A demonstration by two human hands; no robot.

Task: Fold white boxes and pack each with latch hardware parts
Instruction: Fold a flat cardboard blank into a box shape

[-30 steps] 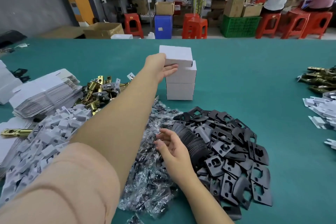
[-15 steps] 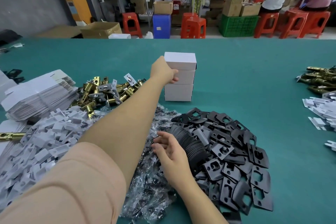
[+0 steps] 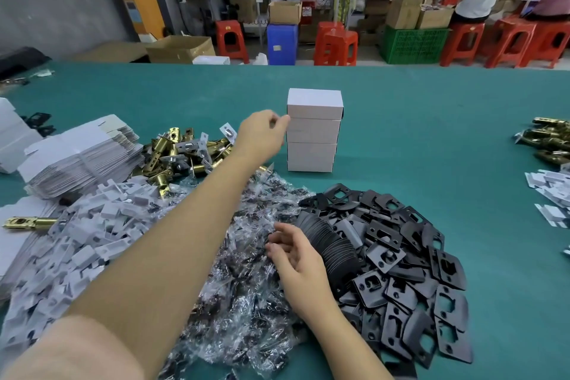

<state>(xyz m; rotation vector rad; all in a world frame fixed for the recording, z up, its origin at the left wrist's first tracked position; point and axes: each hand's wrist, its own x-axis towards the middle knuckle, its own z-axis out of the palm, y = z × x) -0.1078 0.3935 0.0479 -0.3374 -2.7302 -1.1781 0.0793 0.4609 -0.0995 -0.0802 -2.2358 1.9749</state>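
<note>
The left hand (image 3: 262,129) has let go of the top white cardboard box (image 3: 314,103) and drawn back, fingers loosely curled, holding nothing. The three-box stack stands just right of it on the green bench (image 3: 431,133). The right hand (image 3: 296,259) rests relaxed, nearer the black metal strike plates (image 3: 401,271).

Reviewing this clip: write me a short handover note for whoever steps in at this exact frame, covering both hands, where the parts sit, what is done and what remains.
Left hand: empty, loosely curled beside the stack of three closed white cardboard boxes.
Right hand: relaxed, holding nothing, resting where the pile of clear plastic screw bags meets the heap of black metal strike plates.
Supplies at left: bundled flat white box blanks, brass latch bolts, white plastic inserts.
Done: three boxes closed and stacked on the green table.
Left: fold the next blank and fill it from each pile.
</note>
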